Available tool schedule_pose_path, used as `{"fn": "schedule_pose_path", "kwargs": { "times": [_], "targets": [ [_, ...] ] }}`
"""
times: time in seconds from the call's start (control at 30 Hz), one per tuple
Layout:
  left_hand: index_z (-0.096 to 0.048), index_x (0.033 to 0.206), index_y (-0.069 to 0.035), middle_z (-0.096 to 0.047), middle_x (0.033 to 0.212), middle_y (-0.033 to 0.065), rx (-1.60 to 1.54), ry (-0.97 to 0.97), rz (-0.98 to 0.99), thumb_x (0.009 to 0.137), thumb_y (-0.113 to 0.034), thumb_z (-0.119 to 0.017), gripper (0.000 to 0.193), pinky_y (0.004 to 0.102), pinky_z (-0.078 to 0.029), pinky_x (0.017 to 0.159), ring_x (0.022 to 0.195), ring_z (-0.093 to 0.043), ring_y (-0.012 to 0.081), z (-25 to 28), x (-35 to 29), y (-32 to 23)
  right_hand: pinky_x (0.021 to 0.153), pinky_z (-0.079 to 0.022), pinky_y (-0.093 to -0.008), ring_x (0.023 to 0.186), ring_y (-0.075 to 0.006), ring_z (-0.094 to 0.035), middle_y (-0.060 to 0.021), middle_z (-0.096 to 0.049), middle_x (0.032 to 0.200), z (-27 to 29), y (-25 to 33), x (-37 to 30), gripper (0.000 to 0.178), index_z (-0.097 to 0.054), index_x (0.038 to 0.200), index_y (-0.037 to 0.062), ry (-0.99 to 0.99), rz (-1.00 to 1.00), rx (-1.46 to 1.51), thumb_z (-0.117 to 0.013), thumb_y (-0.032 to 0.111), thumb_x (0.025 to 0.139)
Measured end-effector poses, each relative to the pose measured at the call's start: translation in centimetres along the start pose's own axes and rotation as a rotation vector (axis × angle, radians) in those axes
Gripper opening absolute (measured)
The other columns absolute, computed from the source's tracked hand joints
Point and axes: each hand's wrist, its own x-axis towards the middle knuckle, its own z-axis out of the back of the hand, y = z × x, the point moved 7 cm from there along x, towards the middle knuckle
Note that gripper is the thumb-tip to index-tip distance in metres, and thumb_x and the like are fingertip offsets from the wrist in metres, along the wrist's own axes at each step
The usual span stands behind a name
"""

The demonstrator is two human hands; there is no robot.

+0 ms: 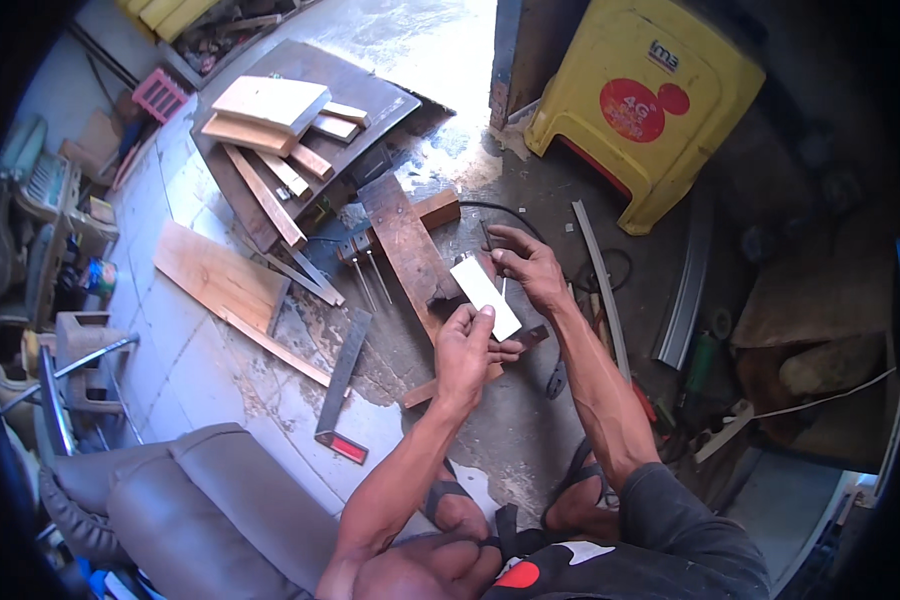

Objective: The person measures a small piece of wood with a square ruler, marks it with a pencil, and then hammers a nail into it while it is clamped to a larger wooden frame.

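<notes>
My left hand (460, 355) is closed around the lower end of a small white rectangular block (482, 297), with the thumb on its face. At the block's upper end, my right hand (530, 266) pinches a thin dark stick-like piece (486, 236), too small to name surely. A short white sliver shows just below the right fingers; whether it is held I cannot tell. Under both hands lies a worn brown plank (406, 240), resting across a wooden bar (437, 209). Beside the plank stand two thin metal rods (374, 278), out of reach of either hand.
A dark tabletop (390, 95) bears stacked wood pieces (270, 105). A cut board (220, 270) and a square (344, 385) with a red end lie left. A yellow plastic stool (710, 90) stands far right, near metal strips (602, 285). A brown padded seat (250, 495) is near left.
</notes>
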Motion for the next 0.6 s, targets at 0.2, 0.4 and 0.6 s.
{"fn": "schedule_pose_path", "kwargs": {
  "times": [0.2, 0.4, 0.6],
  "targets": [
    [-0.059, 0.103, -0.001, -0.069, 0.085, 0.0091, 0.179, -0.037, -0.036, 0.106, -0.028, -0.059, 0.027, 0.0263, -0.057, 0.061, 0.069, -0.072, 0.0165, 0.9, 0.5, -1.0, 0.086, -0.053, -0.0279, 0.101, -0.0151, -0.066, -0.0110, -0.072, 0.114, 1.3, 0.0, -0.1, 0.039, -0.065, 0.132, 0.0025, -0.080, 0.105, -0.127, -0.068, 0.016, 0.096],
    [-0.063, 0.104, -0.001, -0.070, 0.087, 0.0066, 0.198, -0.070, -0.083, 0.105, -0.028, -0.062, 0.027, 0.0256, -0.055, 0.062, 0.069, -0.068, 0.0129, 1.9, 0.9, -1.1, 0.067, -0.051, -0.0276, 0.078, -0.0106, -0.062, -0.0052, -0.070, 0.094, -0.7, 3.3, -5.7, 0.036, -0.068, 0.123, 0.0019, -0.048, -0.072, -0.145, -0.069, 0.027, 0.097],
    [-0.070, 0.104, -0.001, -0.068, 0.084, 0.0048, 0.499, -0.235, -0.344, 0.105, -0.025, -0.059, 0.026, 0.0262, -0.053, 0.065, 0.070, -0.064, 0.0123, 3.6, 2.0, -4.5, 0.069, -0.059, -0.0308, 0.079, -0.0139, -0.067, -0.0081, -0.068, 0.092, -1.7, 0.9, -8.5, 0.031, -0.067, 0.110, -0.0044, -0.139, -0.039, 0.039, -0.073, 0.023, 0.096]
  ]
}}
